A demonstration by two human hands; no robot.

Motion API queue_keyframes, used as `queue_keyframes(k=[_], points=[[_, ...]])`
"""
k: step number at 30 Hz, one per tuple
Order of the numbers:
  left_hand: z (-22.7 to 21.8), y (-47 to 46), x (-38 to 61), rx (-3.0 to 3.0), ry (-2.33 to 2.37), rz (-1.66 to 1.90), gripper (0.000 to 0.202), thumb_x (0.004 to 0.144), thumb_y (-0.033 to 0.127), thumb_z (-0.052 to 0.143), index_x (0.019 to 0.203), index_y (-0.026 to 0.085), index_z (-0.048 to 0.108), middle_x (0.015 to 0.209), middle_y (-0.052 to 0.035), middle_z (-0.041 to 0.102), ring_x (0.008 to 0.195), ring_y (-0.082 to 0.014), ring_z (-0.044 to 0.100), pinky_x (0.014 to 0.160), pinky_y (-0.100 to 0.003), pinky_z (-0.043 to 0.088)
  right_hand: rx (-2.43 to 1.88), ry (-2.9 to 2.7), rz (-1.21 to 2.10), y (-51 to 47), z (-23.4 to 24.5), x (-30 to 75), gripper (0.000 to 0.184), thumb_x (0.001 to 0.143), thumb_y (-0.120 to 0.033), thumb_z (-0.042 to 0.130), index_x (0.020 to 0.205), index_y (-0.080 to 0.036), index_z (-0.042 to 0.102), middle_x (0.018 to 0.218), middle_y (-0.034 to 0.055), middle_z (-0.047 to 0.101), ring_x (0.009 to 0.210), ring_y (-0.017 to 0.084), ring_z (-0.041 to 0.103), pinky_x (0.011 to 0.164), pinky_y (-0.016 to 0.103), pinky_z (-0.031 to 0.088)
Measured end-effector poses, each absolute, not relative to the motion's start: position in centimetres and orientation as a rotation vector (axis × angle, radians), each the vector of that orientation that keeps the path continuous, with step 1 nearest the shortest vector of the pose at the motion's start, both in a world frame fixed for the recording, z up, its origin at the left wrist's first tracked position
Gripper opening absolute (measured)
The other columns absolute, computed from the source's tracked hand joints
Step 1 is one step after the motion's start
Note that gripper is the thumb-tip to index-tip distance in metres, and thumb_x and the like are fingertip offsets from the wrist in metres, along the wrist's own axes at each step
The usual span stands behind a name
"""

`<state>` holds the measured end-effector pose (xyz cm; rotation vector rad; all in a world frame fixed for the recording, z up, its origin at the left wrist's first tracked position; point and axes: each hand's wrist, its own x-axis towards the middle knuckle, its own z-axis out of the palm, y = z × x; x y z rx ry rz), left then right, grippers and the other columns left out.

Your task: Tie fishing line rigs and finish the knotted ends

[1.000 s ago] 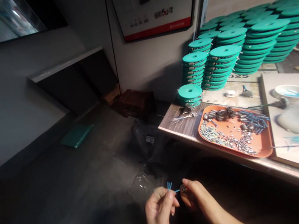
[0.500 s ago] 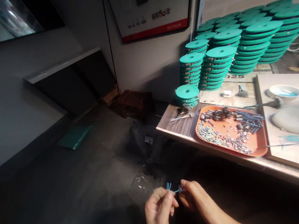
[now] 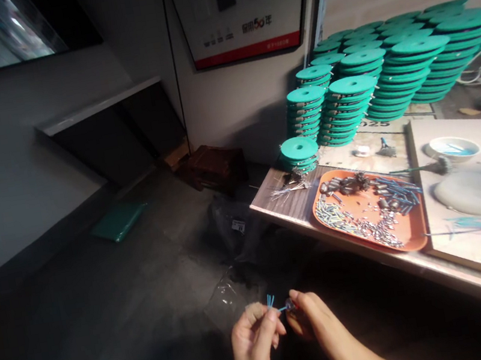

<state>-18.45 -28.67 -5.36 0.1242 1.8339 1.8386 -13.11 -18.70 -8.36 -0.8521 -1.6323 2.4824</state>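
My left hand (image 3: 255,334) is closed at the bottom centre, pinching several thin light-blue sticks (image 3: 270,300) between thumb and fingers. Their ends fan upward, and one points right toward my other hand. Close beside it, my right hand (image 3: 312,317) is closed around a small shiny rounded piece (image 3: 290,305), partly clear with a bit of red. The sideways blue stick reaches this piece; whether it goes inside, I cannot tell. Fingers hide most of the piece. Both hands are in the air in front of the table edge.
An orange tray (image 3: 416,230) of small metal parts and short tubes lies on the table at right. Behind it stand stacks of green spools (image 3: 351,86). A white bowl (image 3: 453,147) holds blue sticks, near a whitish round pad (image 3: 475,191). Clear plastic (image 3: 226,295) lies on the dark floor.
The view has shifted very slightly. Both hands keep nearly the same pose, and a little red now shows at the rounded piece in my right hand.
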Motion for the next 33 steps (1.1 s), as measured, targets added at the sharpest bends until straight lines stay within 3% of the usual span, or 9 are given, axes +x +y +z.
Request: queue_keyframes(k=[7,33], points=[[-5.8,-29.1,-19.0,0.161,1.671,1.781,0.027,0.069,0.033,0.064,0.051,0.015,0.053,0.048,0.0029,0.048,0.047,-0.0087,0.038,0.048,-0.021,0.031,-0.854,-1.599,2.509,-18.1,-8.6,-13.5,0.048,0.078,-0.057,0.039,0.047,-0.020,0.031,0.048,-0.0065,0.027,0.048,0.009,0.023,0.047,0.024,0.022],[-3.1,-28.7,-20.0,-0.009,1.466,1.562,0.017,0.060,0.022,0.062,0.050,0.015,0.050,0.042,0.0029,0.047,0.044,-0.0076,0.037,0.049,-0.021,0.026,-0.756,-1.929,2.308,-17.7,-7.7,-13.1,0.051,0.075,-0.063,0.035,0.047,-0.020,0.035,0.049,-0.0045,0.031,0.051,0.011,0.031,0.051,0.024,0.030]])
